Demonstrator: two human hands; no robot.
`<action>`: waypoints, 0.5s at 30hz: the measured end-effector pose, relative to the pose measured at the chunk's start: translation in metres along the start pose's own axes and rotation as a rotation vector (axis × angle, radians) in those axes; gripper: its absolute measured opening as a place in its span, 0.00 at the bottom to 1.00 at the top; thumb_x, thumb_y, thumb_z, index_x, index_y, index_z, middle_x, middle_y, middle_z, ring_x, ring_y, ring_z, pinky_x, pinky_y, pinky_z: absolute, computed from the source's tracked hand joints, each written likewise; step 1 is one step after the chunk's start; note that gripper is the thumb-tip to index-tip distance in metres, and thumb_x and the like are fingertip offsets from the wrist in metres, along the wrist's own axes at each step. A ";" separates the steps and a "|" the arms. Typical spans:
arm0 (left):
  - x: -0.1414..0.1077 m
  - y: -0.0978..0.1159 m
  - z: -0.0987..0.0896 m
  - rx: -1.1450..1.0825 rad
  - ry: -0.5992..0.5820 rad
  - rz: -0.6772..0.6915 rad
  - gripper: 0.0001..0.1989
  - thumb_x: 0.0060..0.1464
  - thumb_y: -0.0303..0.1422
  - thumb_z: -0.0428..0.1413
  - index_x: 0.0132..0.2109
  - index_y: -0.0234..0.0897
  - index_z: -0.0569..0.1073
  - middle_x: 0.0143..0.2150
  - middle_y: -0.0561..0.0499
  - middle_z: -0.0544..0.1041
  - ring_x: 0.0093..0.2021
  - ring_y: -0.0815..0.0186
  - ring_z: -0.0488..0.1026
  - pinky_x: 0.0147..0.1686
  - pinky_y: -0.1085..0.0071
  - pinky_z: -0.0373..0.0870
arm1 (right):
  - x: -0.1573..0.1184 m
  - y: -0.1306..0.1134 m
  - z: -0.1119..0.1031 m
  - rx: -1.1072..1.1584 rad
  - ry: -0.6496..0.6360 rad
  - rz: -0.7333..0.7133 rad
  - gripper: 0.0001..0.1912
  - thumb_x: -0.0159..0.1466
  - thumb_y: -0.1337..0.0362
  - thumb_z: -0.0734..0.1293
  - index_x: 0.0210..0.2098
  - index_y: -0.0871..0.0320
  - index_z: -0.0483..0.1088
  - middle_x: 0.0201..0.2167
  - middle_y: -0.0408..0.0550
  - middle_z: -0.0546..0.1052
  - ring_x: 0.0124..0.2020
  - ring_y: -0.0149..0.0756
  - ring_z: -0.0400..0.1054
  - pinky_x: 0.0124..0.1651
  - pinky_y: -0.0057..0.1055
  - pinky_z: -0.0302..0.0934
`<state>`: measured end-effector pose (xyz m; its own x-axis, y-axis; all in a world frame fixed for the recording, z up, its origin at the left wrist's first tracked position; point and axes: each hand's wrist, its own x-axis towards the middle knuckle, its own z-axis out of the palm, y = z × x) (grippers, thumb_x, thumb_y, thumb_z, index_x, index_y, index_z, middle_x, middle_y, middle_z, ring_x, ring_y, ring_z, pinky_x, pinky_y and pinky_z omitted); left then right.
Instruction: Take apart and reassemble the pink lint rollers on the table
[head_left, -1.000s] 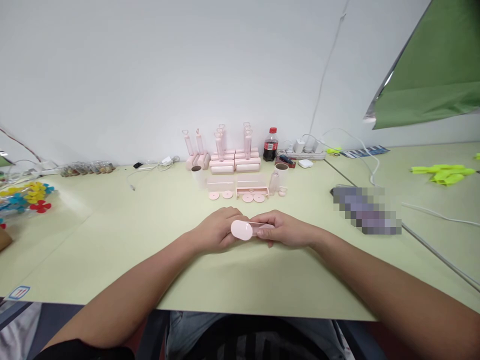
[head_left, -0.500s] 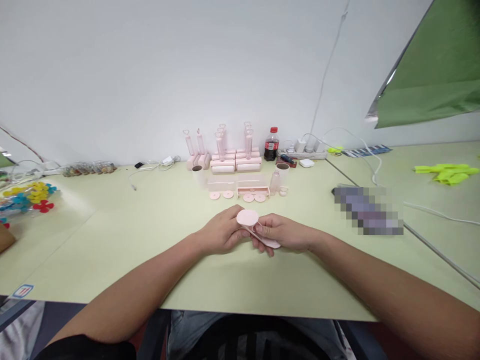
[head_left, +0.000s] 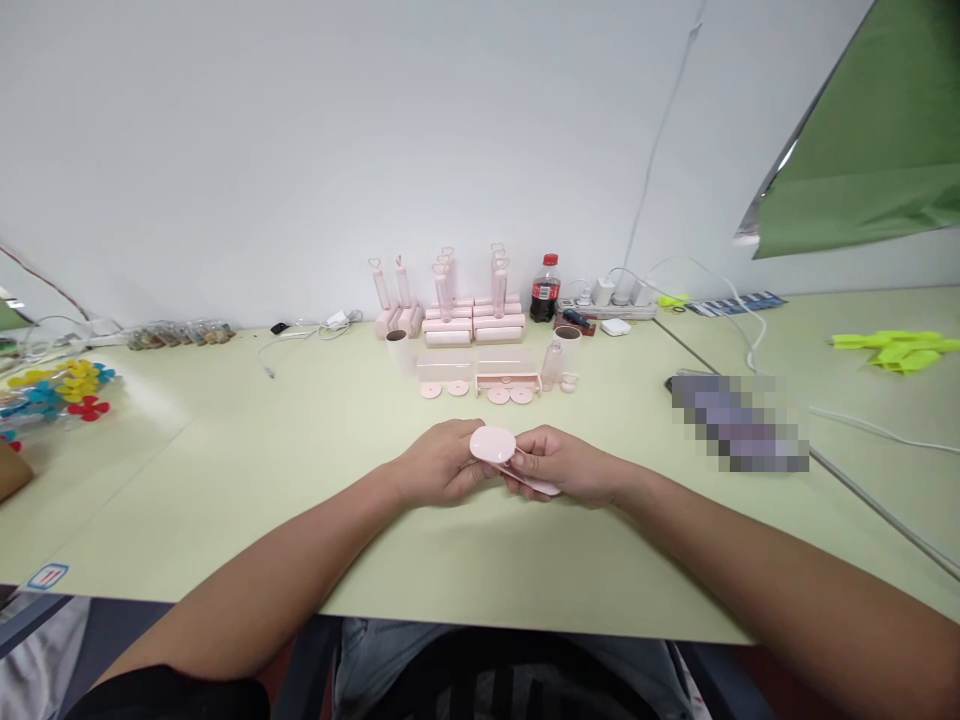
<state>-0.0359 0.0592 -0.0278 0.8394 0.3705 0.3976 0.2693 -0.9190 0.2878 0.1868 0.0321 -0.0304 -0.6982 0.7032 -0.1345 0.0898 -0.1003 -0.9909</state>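
Both hands meet over the table in front of me, closed around a pale pink plastic shell piece [head_left: 493, 444] with a rounded oval end. My left hand [head_left: 439, 465] grips it from the left, thumb below the oval end. On the other side, my right hand [head_left: 566, 466] pinches the longer part, its thumb on top and its fingers underneath. Much of the piece is covered by the fingers. Just beyond lie pink discs [head_left: 499, 396], a pink open frame [head_left: 508, 383] and a clear cover [head_left: 444, 367].
Two white paper rolls [head_left: 568, 345] stand beyond the hands. Several pink roller units [head_left: 448, 338] with upright handles line the wall beside a cola bottle [head_left: 545, 288]. A power strip [head_left: 619, 311] and a blurred-out object [head_left: 739, 420] are right; colourful flower-shaped pieces [head_left: 88, 407] are left.
The pink shell piece has tipped a little, so its oval end now faces up more and catches the light. Both hands keep their hold in nearly the same place.
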 end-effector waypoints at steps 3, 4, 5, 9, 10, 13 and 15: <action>-0.001 -0.001 0.000 0.057 0.053 0.024 0.16 0.64 0.39 0.44 0.42 0.37 0.73 0.35 0.46 0.74 0.36 0.64 0.70 0.38 0.67 0.67 | 0.000 -0.002 0.003 0.038 -0.019 -0.006 0.25 0.60 0.42 0.67 0.30 0.61 0.69 0.24 0.42 0.70 0.21 0.25 0.62 0.25 0.25 0.56; -0.002 -0.001 -0.001 0.075 0.065 0.038 0.15 0.64 0.39 0.44 0.43 0.37 0.73 0.36 0.46 0.74 0.36 0.64 0.70 0.38 0.67 0.67 | -0.001 -0.002 0.003 0.024 -0.034 -0.003 0.26 0.60 0.42 0.66 0.30 0.61 0.69 0.24 0.42 0.70 0.21 0.25 0.63 0.26 0.25 0.57; -0.002 0.000 -0.002 0.093 0.071 0.057 0.14 0.63 0.38 0.45 0.45 0.37 0.72 0.36 0.46 0.74 0.36 0.64 0.71 0.38 0.67 0.67 | -0.001 -0.003 0.003 0.005 -0.052 0.004 0.26 0.60 0.41 0.66 0.30 0.61 0.69 0.24 0.42 0.71 0.21 0.25 0.64 0.26 0.25 0.58; -0.004 0.004 -0.007 0.159 0.066 0.156 0.16 0.62 0.39 0.45 0.51 0.40 0.71 0.38 0.46 0.75 0.35 0.64 0.71 0.39 0.65 0.66 | -0.005 -0.005 0.005 -0.003 -0.158 0.085 0.27 0.59 0.41 0.67 0.34 0.63 0.72 0.27 0.45 0.74 0.21 0.25 0.66 0.24 0.23 0.58; -0.004 0.005 -0.007 0.166 0.064 0.173 0.17 0.62 0.39 0.45 0.52 0.40 0.70 0.38 0.46 0.76 0.35 0.64 0.71 0.39 0.65 0.66 | -0.006 -0.006 0.006 0.006 -0.176 0.099 0.27 0.59 0.41 0.67 0.35 0.63 0.72 0.27 0.46 0.75 0.21 0.26 0.66 0.24 0.23 0.58; -0.004 0.006 -0.007 0.152 0.093 0.191 0.16 0.62 0.38 0.46 0.52 0.40 0.71 0.38 0.46 0.76 0.35 0.64 0.71 0.38 0.65 0.66 | -0.006 -0.008 0.008 0.013 -0.161 0.074 0.25 0.60 0.43 0.68 0.33 0.63 0.73 0.26 0.45 0.74 0.22 0.26 0.66 0.24 0.23 0.57; -0.004 0.006 -0.007 0.137 0.119 0.184 0.16 0.61 0.38 0.47 0.51 0.39 0.71 0.38 0.46 0.77 0.35 0.64 0.72 0.38 0.66 0.66 | -0.006 -0.008 0.008 0.006 -0.136 0.033 0.25 0.60 0.44 0.68 0.30 0.63 0.72 0.23 0.44 0.73 0.20 0.25 0.64 0.24 0.23 0.56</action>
<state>-0.0409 0.0532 -0.0220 0.8209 0.2013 0.5344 0.1857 -0.9791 0.0834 0.1847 0.0236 -0.0214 -0.7847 0.5978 -0.1640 0.1100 -0.1261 -0.9859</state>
